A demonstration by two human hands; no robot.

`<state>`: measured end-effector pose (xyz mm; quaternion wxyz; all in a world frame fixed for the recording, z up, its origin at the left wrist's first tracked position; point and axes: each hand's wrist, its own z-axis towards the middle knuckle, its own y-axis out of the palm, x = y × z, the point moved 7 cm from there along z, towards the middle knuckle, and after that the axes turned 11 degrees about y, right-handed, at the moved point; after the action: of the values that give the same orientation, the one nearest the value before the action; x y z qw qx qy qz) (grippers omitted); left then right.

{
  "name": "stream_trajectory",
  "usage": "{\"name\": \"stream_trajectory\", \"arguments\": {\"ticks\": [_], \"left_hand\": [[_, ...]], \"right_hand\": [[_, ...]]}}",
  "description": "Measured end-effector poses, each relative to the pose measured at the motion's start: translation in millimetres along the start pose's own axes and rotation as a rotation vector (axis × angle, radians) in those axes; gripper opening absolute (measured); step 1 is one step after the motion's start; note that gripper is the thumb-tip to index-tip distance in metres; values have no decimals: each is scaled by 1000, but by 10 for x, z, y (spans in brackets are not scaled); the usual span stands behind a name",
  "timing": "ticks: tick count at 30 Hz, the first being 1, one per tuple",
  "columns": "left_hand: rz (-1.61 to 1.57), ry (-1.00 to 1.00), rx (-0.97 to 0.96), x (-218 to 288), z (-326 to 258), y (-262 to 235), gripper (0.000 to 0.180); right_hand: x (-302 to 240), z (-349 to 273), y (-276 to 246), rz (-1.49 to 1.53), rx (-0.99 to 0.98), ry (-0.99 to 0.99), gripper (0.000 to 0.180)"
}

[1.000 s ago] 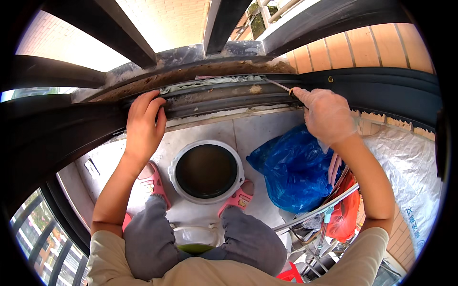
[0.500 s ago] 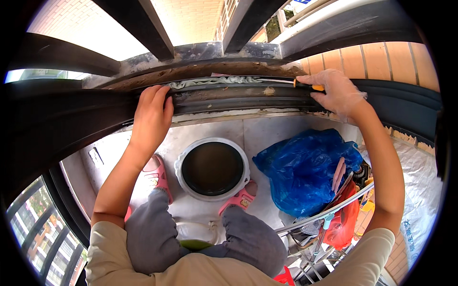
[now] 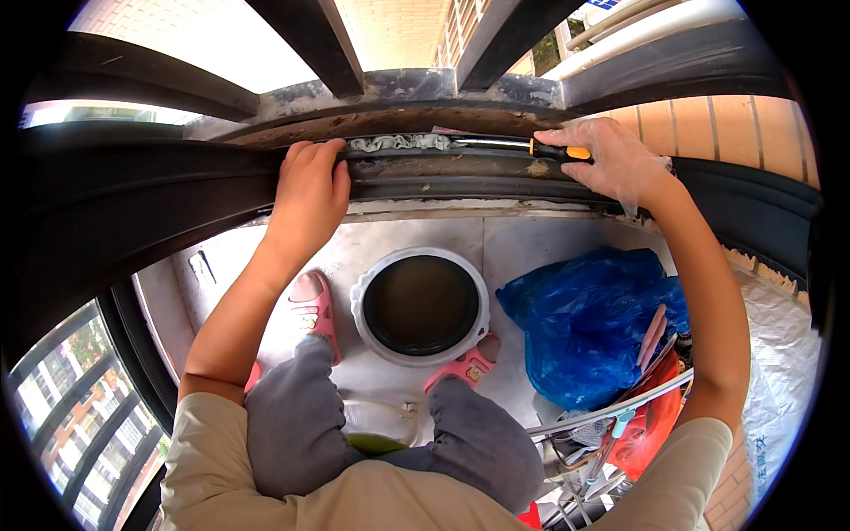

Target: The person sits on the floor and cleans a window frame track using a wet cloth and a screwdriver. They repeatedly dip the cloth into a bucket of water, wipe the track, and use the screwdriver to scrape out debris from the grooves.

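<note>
A grey, crumpled strip of rag lies along the groove of the dark window track. My right hand, in a thin clear plastic glove, grips a screwdriver with a black and yellow handle. Its metal shaft points left along the groove, and the tip reaches the rag's right end. My bare left hand is hooked over the track at the rag's left end, fingers bent across the edge. Whether the fingertips also pinch the rag is hidden.
Below the track stands a white-rimmed bucket of dark, murky water between my pink slippers. To its right sit a blue plastic bag and a metal rack with a red bag. Dark bars rise beyond the track.
My right hand has moved left along the track with the screwdriver, and the rag's right end is bunched further left. My left hand stays on the track. The whole view has shifted slightly.
</note>
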<state>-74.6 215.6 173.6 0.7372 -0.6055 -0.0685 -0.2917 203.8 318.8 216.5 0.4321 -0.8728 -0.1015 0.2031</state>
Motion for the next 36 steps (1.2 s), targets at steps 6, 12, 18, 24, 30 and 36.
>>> {"name": "stream_trajectory", "arguments": {"ticks": [6, 12, 18, 24, 30, 36], "left_hand": [[-36, -2, 25, 90, 88, -6, 25], [224, -16, -93, 243, 185, 158, 44], [463, 4, -98, 314, 201, 278, 24], [351, 72, -71, 262, 164, 219, 13], [117, 84, 26, 80, 24, 72, 15], [73, 60, 4, 188, 128, 41, 20]], "right_hand": [[-249, 142, 201, 92, 21, -109, 47], [-525, 191, 351, 178, 42, -42, 47], [-871, -143, 294, 9, 274, -53, 44], [-705, 25, 108, 52, 175, -17, 37], [-615, -114, -177, -47, 206, -80, 37], [-551, -192, -133, 6, 155, -42, 36]]}}
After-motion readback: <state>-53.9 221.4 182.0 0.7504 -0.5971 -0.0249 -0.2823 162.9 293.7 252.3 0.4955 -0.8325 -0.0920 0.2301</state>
